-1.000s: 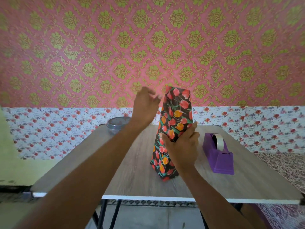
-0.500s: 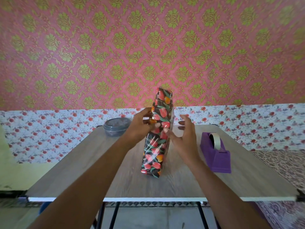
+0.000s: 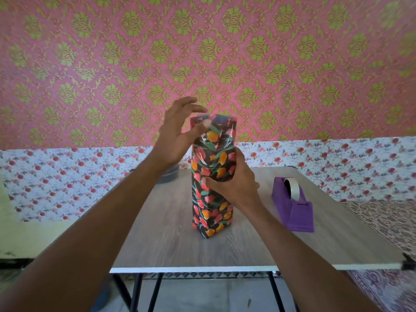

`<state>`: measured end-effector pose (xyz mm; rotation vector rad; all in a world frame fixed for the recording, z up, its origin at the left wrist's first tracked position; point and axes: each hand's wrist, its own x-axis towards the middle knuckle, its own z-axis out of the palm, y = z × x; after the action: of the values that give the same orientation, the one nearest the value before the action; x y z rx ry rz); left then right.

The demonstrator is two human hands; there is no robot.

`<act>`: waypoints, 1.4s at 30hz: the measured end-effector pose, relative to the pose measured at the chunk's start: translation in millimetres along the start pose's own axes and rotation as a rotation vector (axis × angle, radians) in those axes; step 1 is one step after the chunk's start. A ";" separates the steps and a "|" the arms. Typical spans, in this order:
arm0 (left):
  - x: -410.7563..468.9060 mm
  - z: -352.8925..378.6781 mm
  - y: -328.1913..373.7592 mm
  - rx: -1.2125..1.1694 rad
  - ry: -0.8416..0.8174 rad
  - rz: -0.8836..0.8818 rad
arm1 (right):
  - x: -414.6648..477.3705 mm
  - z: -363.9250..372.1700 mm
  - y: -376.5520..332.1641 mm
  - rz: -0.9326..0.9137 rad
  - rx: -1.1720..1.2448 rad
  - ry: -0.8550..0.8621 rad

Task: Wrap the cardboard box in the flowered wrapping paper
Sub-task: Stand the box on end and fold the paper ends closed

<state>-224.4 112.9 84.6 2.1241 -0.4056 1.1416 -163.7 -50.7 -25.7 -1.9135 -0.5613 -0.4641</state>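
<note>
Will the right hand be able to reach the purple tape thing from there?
Probably yes, once it lets go. The right hand grips the wrapped box around its middle, and the purple tape dispenser stands just to its right on the table with only bare tabletop between them.

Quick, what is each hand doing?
Left hand: open, by the top of the box.
Right hand: holding the box.
</note>
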 end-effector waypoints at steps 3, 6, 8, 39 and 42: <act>19.8 -2.4 4.9 0.488 -0.148 0.010 | -4.2 1.7 -5.6 0.007 -0.061 0.026; 24.9 6.0 9.2 0.535 -0.176 -0.062 | -10.3 4.6 -7.5 0.025 -0.145 0.058; 25.4 8.3 12.3 0.456 -0.083 -0.097 | -13.7 7.1 -7.2 0.056 -0.243 0.085; 27.4 24.0 41.0 -0.092 0.067 -0.338 | -23.4 31.7 -11.0 0.096 -0.521 0.375; 33.3 27.5 40.5 0.052 -0.017 -0.315 | -22.8 31.4 -10.0 0.114 -0.528 0.373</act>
<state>-211.1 66.3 118.6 2.1491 -0.0440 0.9609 -186.0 -22.2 -43.0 -2.2602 -0.0819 -0.9400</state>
